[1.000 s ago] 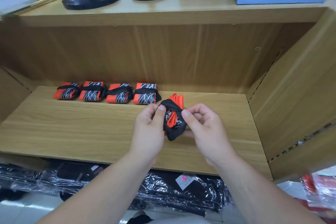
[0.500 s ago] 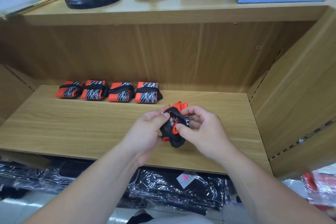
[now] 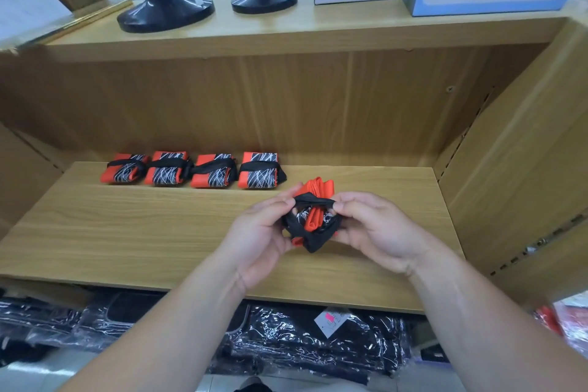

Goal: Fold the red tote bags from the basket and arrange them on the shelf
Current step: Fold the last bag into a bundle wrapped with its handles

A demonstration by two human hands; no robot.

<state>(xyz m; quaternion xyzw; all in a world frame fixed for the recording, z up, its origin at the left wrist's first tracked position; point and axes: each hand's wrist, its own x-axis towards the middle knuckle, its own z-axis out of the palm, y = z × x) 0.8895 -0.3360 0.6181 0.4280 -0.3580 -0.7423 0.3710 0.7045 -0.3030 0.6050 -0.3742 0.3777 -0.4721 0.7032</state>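
The wooden shelf [image 3: 133, 232] holds four folded tote bags [image 3: 194, 169] in a row along its back edge, each bound by a black strap (red cloth with white scribble print on black). Just in front of the row's right end, above the board, both hands grip a fifth tote bag [image 3: 313, 221], bundled small. Its long axis runs away from the person, red end pointing to the back wall. The left hand [image 3: 261, 239] and right hand [image 3: 378, 232] each pinch its black strap [image 3: 313, 200], stretching it sideways across the bundle.
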